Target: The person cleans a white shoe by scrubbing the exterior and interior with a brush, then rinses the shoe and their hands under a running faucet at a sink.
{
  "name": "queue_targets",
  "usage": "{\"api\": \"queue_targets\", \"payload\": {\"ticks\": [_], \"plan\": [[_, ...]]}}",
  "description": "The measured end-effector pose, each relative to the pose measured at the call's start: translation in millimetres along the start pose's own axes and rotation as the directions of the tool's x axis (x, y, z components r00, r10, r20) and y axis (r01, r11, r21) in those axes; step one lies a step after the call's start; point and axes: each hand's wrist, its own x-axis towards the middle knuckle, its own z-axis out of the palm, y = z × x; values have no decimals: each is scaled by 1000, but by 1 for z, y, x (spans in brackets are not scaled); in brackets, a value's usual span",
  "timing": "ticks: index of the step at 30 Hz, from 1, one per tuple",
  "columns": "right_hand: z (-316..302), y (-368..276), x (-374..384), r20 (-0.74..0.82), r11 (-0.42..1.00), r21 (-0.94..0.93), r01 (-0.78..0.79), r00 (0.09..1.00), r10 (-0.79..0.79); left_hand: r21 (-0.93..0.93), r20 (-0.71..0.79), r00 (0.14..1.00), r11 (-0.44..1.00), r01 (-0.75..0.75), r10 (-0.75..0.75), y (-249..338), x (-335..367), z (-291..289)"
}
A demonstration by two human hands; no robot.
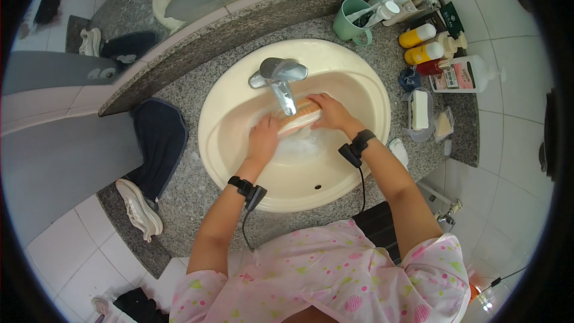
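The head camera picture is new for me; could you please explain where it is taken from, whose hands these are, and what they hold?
No robot here: a wide camera on a person's head looks down and bends straight edges. The bare hands are the wearer's own. In the cream sink, under the tap, the right hand grips what looks like a shoe; the blurred left hand touches its other end. The speckled counter holds a green cup, bottles and a white sneaker.

Lettered green packet (452, 20); white bottle (478, 73) with printed label (459, 76)
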Motion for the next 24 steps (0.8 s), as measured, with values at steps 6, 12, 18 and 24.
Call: {"api": "queue_targets", "payload": {"ticks": [6, 12, 18, 24], "plan": [[-18, -25, -20, 99, 992, -82, -95, 990, 103, 15, 230, 928, 955, 296, -292, 3, -15, -24], [-37, -42, -69, -36, 979, -201, -15, 999, 8, -167, 139, 982, 975, 150, -127, -11, -14, -14], [-79, -55, -149, -405, 969, -143, -204, 905, 130, -287, 233, 965, 940, 186, -120, -34, -17, 4], [-76, -29, -257, -653, 749, -241, -618, 674, 346, -240, 398, 874, 888, 392, -278, -25, -26, -15]]}}
